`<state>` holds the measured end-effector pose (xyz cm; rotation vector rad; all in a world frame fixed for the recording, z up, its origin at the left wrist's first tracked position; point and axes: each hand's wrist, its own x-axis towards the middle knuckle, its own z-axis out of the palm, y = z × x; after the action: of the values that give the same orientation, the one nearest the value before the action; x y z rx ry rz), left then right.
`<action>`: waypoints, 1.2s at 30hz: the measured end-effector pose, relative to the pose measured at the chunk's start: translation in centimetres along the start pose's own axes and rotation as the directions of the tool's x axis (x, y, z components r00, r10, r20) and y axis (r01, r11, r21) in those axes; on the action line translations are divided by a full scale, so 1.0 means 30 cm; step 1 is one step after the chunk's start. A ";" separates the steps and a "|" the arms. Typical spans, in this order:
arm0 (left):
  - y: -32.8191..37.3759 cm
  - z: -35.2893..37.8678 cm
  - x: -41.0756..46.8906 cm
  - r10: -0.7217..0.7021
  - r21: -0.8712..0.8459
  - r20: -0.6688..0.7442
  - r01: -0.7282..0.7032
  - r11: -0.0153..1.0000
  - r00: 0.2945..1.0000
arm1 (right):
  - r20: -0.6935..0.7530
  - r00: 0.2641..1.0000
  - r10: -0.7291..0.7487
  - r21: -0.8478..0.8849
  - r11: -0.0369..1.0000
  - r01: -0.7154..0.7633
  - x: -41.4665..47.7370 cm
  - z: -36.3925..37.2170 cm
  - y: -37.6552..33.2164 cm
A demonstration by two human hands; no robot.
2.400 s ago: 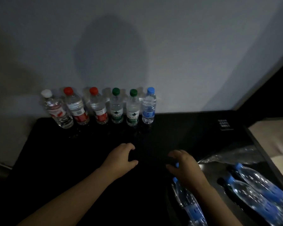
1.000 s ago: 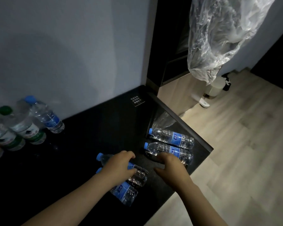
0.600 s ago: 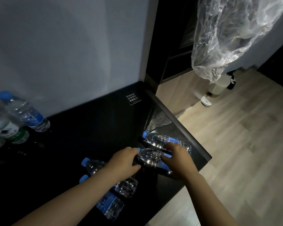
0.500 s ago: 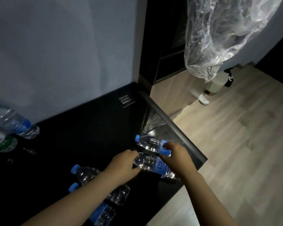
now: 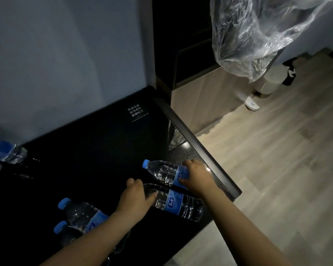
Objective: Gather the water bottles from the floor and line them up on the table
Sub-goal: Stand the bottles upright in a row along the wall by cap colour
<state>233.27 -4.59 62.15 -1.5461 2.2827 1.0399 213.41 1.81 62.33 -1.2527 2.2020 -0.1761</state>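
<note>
- My right hand (image 5: 197, 177) has its fingers curled round the blue label of the far bottle (image 5: 161, 171). A second ago it was on the bottle nearer me.
- The far bottle lies on its side close to the right edge of the black table (image 5: 85, 150), blue cap pointing left. I cannot tell whether it has lifted off the surface.
- My left hand (image 5: 135, 198) grips the neck end of the near bottle (image 5: 179, 204), thumb across the shoulder and cap hidden under the palm. A second ago it rested on the pair lower left.
- The near bottle lies on its side just beside the far one, roughly parallel to it, its base toward the table's front right corner. More of its body shows than half a second ago, when my right wrist covered the base.
- The third bottle (image 5: 83, 214) and fourth bottle (image 5: 58, 228) lie side by side under my left forearm, caps to the left, as before.
- The view has swung right. Of the upright row seen earlier against the wall, only a blue-labelled standing bottle (image 5: 7, 153) shows plainly, at the left edge.
- A clear plastic bag (image 5: 248, 35) hangs top right above the wooden floor (image 5: 277, 169).
</note>
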 end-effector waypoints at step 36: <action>0.016 0.138 0.088 -0.521 -0.832 0.239 0.450 0.325 0.819 | 0.382 0.917 -0.116 0.178 0.983 0.051 0.127 0.038 0.066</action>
<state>230.80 -3.77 57.97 -2.4108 1.0090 2.0955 211.13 -0.04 59.01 -1.1750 1.7566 -0.1252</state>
